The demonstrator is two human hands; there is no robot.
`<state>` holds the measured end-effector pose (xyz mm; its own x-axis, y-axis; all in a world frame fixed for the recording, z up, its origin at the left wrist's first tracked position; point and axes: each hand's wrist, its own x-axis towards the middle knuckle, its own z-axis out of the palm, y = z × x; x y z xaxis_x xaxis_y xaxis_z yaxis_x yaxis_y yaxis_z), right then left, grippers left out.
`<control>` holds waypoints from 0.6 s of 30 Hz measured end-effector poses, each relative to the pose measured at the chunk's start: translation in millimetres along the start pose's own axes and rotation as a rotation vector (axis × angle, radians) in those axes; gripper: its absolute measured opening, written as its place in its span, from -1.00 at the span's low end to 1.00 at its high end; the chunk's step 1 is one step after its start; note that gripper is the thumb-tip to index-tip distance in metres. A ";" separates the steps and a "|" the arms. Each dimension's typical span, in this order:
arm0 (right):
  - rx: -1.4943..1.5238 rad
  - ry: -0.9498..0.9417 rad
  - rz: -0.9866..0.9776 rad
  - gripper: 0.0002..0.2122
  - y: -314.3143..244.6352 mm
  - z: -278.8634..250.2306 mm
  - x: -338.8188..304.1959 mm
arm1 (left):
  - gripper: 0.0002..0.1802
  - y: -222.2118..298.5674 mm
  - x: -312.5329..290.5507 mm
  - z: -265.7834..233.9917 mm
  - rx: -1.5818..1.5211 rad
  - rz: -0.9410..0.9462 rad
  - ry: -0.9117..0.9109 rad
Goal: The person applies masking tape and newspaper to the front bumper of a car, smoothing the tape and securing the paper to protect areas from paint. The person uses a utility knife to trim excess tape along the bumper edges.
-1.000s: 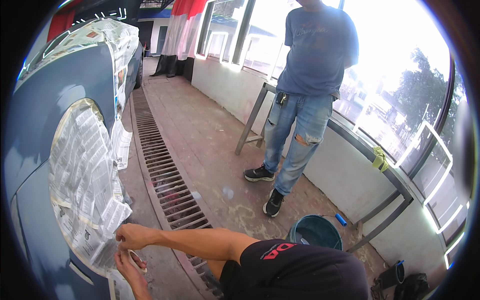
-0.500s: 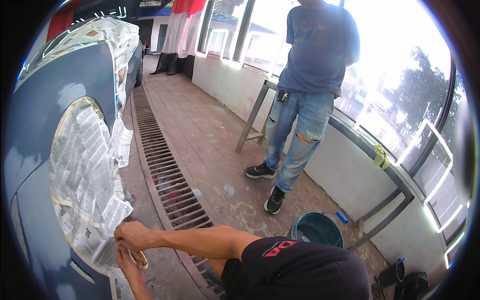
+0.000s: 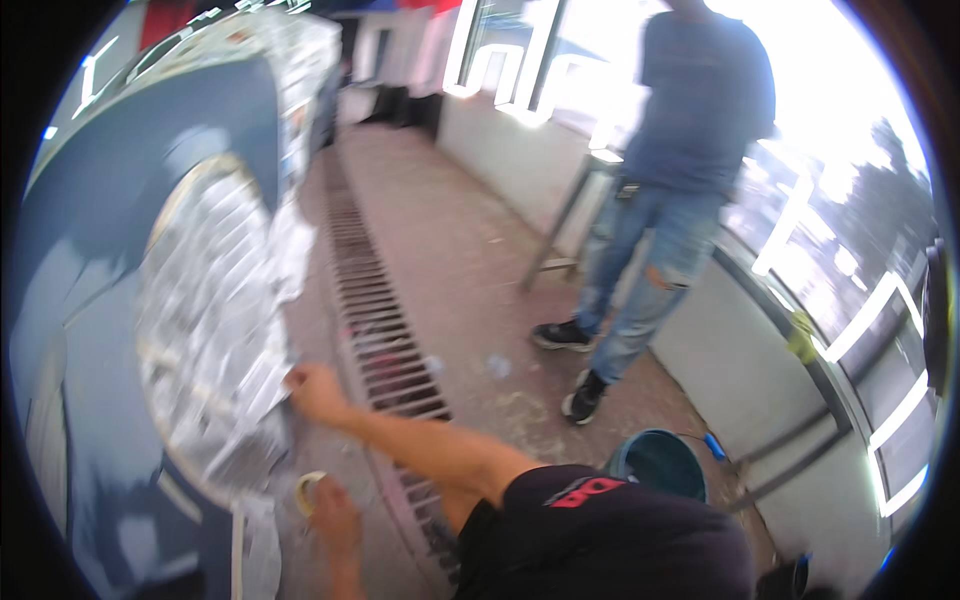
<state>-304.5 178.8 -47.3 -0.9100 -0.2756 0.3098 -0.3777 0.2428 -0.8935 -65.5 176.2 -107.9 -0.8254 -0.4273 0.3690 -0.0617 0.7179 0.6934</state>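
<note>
My left hand (image 3: 338,518), low in the view, is closed on a pale roll of masking tape (image 3: 310,493), its ring shape showing past the fingers. Further up, my right hand (image 3: 318,393) has its fingers pinched together at the edge of the newspaper sheets (image 3: 212,330) over the car's wheel area. Blur hides what the pinched fingertips hold, if anything. Around the newspaper runs a strip of tape along the arch of the grey-blue car body (image 3: 110,230), which has lighter patches.
A metal floor grate (image 3: 385,330) runs along the car. Beyond it a person (image 3: 690,150) in jeans stands by a metal-legged bench (image 3: 560,225). A dark green bucket (image 3: 660,465) and a small blue roller (image 3: 714,446) are at right. A yellow-green cloth (image 3: 801,338) hangs nearby.
My hands have parted. The right one has moved up to the newspaper's edge, while the left stays low with the tape roll. The whole view has shifted and blurred.
</note>
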 end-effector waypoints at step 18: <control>1.095 -0.206 0.320 -0.55 -150.4 64.2 -87.2 | -0.52 -56.0 -141.6 -38.8 0.556 -0.776 -0.292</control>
<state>-157.3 106.6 39.2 -0.8539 -0.5181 0.0499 0.3068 -0.5785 -0.7558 76.5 175.2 -174.9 -0.5459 -0.7889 -0.2822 -0.8349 0.4841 0.2619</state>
